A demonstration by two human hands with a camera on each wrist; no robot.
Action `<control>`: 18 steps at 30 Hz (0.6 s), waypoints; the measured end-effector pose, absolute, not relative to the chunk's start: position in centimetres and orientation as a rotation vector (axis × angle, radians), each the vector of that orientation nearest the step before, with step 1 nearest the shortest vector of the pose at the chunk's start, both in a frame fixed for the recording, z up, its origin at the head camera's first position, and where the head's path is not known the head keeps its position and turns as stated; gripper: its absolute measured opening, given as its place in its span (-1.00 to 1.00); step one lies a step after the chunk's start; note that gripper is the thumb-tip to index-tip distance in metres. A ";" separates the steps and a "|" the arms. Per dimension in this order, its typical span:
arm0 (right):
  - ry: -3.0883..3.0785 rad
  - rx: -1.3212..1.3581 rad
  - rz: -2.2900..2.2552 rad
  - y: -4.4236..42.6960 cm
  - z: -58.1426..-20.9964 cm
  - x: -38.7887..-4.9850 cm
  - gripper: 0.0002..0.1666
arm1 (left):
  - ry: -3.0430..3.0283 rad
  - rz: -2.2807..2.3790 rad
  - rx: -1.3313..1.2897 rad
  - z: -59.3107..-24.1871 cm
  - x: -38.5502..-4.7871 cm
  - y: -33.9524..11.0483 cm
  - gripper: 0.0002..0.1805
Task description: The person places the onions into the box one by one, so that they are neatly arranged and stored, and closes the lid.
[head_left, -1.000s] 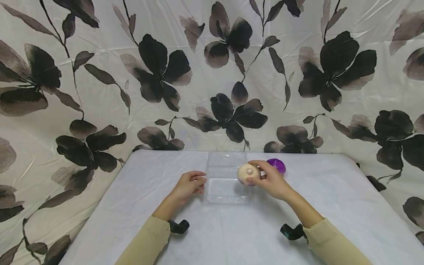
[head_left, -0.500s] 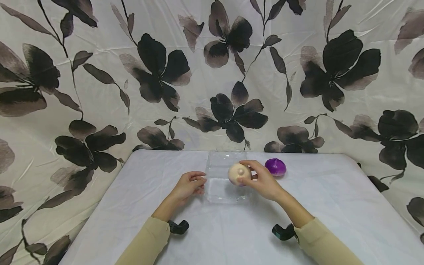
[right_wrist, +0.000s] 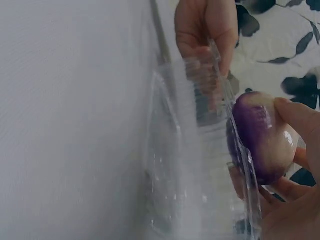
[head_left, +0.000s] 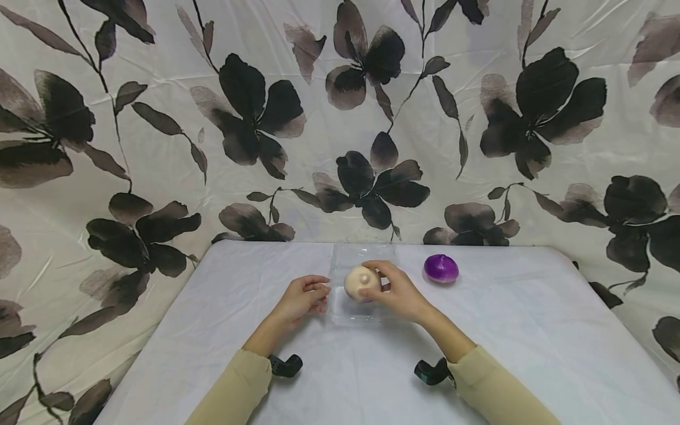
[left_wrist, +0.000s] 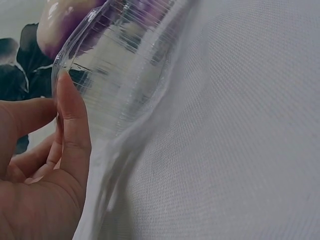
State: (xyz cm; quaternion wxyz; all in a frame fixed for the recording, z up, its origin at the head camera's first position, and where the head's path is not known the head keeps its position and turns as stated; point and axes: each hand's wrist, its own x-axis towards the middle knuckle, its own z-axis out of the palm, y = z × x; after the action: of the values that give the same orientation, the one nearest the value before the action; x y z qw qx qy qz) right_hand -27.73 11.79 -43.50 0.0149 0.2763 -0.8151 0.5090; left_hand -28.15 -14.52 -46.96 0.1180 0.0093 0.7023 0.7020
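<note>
The bench (head_left: 340, 381) carries the likely light, bendy box (head_left: 344, 310) under your right hand (head_left: 399, 296); your left hand (head_left: 301, 298) pinches its edge. Your right hand grips the turnip (head_left: 357, 284) over the box; you'll probably find it firm but slick, best held around the middle.

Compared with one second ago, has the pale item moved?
Yes: in the head view, the pale item has moved left, away from the stationary purple item.

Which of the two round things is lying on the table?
The bright purple one, right of the clear box. The other, the cream-and-purple one, is held up in the right hand.
</note>
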 end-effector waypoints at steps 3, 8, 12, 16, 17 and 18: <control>-2.535 0.864 1.584 11.0 -43.8 -27.9 -0.35 | 2.048 2.060 0.028 -47.0 -28.2 -14.5 -0.58; -2.531 0.875 1.523 9.8 -44.5 -28.1 -0.35 | 2.029 2.071 0.031 -46.9 -28.1 -14.5 -0.59; -2.567 0.867 1.473 9.0 -44.8 -28.3 -0.34 | 2.024 2.075 0.046 -46.9 -28.0 -14.6 -0.61; -2.619 0.839 1.431 8.6 -44.9 -28.4 -0.34 | 2.025 2.071 0.048 -46.9 -28.0 -14.7 -0.62; -2.633 0.828 1.426 8.6 -44.9 -28.5 -0.34 | 2.024 2.069 0.046 -46.9 -28.0 -14.6 -0.62; -2.643 0.821 1.417 8.6 -45.0 -28.5 -0.34 | 2.026 2.066 0.050 -46.9 -28.0 -14.5 -0.62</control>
State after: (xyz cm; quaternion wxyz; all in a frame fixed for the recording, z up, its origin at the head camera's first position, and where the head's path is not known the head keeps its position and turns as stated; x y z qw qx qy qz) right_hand -28.51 8.58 -44.97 0.0162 0.2640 -0.8500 0.4556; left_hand -28.03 -14.54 -46.90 0.1235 0.0171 0.6948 0.7083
